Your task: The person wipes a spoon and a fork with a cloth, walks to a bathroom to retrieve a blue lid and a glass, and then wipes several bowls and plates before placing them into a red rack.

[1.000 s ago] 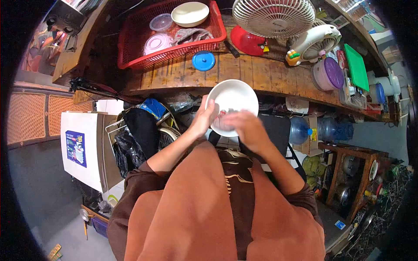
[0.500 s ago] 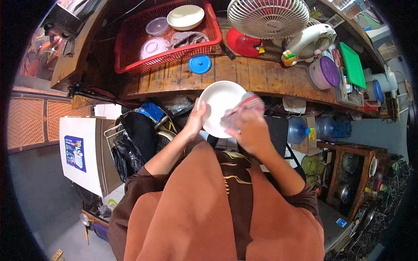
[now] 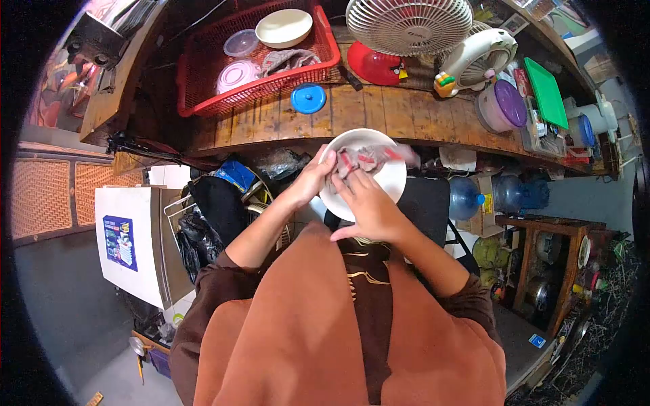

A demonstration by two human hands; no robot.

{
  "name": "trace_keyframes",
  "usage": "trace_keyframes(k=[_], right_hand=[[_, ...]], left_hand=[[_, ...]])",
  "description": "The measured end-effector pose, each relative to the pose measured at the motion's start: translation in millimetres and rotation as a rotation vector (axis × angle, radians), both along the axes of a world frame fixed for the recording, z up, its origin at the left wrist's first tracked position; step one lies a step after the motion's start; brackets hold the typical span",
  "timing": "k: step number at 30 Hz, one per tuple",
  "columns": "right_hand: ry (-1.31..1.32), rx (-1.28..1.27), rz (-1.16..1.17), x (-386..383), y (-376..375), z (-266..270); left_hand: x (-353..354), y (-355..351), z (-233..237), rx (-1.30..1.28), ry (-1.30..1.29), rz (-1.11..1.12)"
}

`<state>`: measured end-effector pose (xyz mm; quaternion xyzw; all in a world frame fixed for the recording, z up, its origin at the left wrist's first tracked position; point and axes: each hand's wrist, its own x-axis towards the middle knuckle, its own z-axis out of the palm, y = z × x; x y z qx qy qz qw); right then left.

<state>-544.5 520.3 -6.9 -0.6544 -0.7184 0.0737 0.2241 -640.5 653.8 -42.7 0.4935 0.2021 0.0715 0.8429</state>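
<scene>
My left hand (image 3: 314,180) grips a white plate (image 3: 391,180) by its left rim, with the thumb over the edge. The plate is tilted towards me, in front of the wooden counter's edge. Inside it lies a crumpled grey cloth with red stripes (image 3: 365,158), one end hanging past the right rim. The fingers of my right hand (image 3: 369,206) press the cloth against the plate, while its thumb sticks out to the left. The cloth partly hides the plate's inner face.
A red basket (image 3: 257,101) on the wooden counter (image 3: 271,128) holds a cream bowl, a pink container and a cloth. Beside it lies a blue lid (image 3: 308,99). White fans (image 3: 413,27) and a purple-lidded tub (image 3: 502,107) stand further right. Blue water bottles (image 3: 467,197) are below.
My right hand has moved left and inwards across the plate, taking the cloth towards the left rim. The cloth has spread out more. My left hand still holds the plate, slightly further right.
</scene>
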Motion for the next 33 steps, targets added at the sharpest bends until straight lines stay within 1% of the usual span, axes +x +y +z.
trace_keyframes(k=[1, 2, 3, 4, 5, 6, 7, 8, 9, 10, 11, 12, 13, 15, 16, 17, 18, 19, 20, 21, 22, 23, 24, 25, 27, 28, 30, 31, 32, 33], right_hand=[[0.005, 0.001, 0.000, -3, -3, 0], [0.027, -0.061, -0.025, -6, -7, 1], [0.048, -0.123, -0.050, -6, -10, 4], [0.125, -0.122, -0.042, -5, -11, 13], [0.130, -0.123, -0.045, -1, -12, 28], [0.222, -0.154, -0.040, 4, -12, 44], [0.315, -0.184, -0.036, 9, -14, 50], [0.334, -0.075, -0.061, 19, -21, 41], [0.337, -0.071, -0.067, 25, -26, 38], [0.780, -0.098, -0.139, 28, -30, 36], [1.223, -0.123, -0.209, 30, -32, 34], [1.408, -0.082, -0.271, 31, -34, 29], [1.408, -0.079, -0.275, 29, -32, 21], [1.788, 0.276, -0.399, 23, -27, 5], [1.859, 0.276, -0.466, 27, -27, 3], [1.858, 0.275, -0.465, 35, -28, -4], [1.587, 0.303, -0.644, 44, -30, -16], [1.305, 0.326, -0.803, 49, -27, -15], [1.404, 0.405, -0.831, 54, -27, -10], [1.504, 0.483, -0.859, 59, -27, -5], [1.435, 0.491, -0.844, 63, -23, -5], [1.438, 0.488, -0.848, 64, -17, -11], [0.936, 0.428, -0.641, 62, -8, -19], [0.438, 0.354, -0.424, 56, 0, -23], [0.060, 0.439, -0.356, 15, 16, 6], [0.057, 0.442, -0.355, 12, 13, 4], [0.194, 0.402, -0.279, 8, 11, -4], [0.194, 0.401, -0.281, 16, 13, -1], [0.330, 0.302, -0.444, 30, 17, 4], [0.466, 0.199, -0.606, 39, 22, 9]], left_hand=[[0, 2, 1, -0.022, 0.016, -0.012], [1, -1, 2, 0.139, 0.047, 0.027], [-2, 1, 6, 0.138, 0.051, 0.024], [-8, 5, 15, 0.065, 0.138, -0.055], [-11, 8, 20, -0.008, 0.225, -0.134], [-3, -4, 5, 0.026, 0.092, 0.038], [-2, -10, 5, -0.016, 0.084, 0.121], [5, -19, -13, 0.043, 0.015, 0.239], [11, -27, -30, 0.101, -0.055, 0.357], [15, -30, -17, -0.094, -0.103, 0.348], [17, -26, -28, -0.281, -0.159, 0.300], [17, -25, -26, -0.441, -0.276, 0.199], [16, -25, -22, -0.603, -0.391, 0.096], [16, -24, -23, -0.635, -0.372, 0.107], [16, -23, -23, -0.661, -0.357, 0.121], [16, -21, -20, -0.661, -0.358, 0.122], [16, -19, -16, -0.567, -0.278, 0.213], [16, -17, -12, -0.472, -0.198, 0.301], [14, -16, -8, -0.468, -0.161, 0.402], [13, -17, -7, -0.469, -0.159, 0.403], [11, -17, -7, -0.305, -0.069, 0.431], [9, -19, -3, -0.141, 0.022, 0.457], [13, -26, 2, -0.038, 0.064, 0.490], [14, -30, 3, 0.099, 0.164, 0.442], [17, -37, -10, 0.097, 0.113, 0.426], [15, -39, -8, -0.023, 0.052, 0.436], [14, -41, -3, 0.019, 0.042, 0.444], [15, -43, -1, 0.054, 0.036, 0.452], [16, -49, 10, 0.135, -0.011, 0.483], [14, -48, 11, 0.132, -0.009, 0.483]])
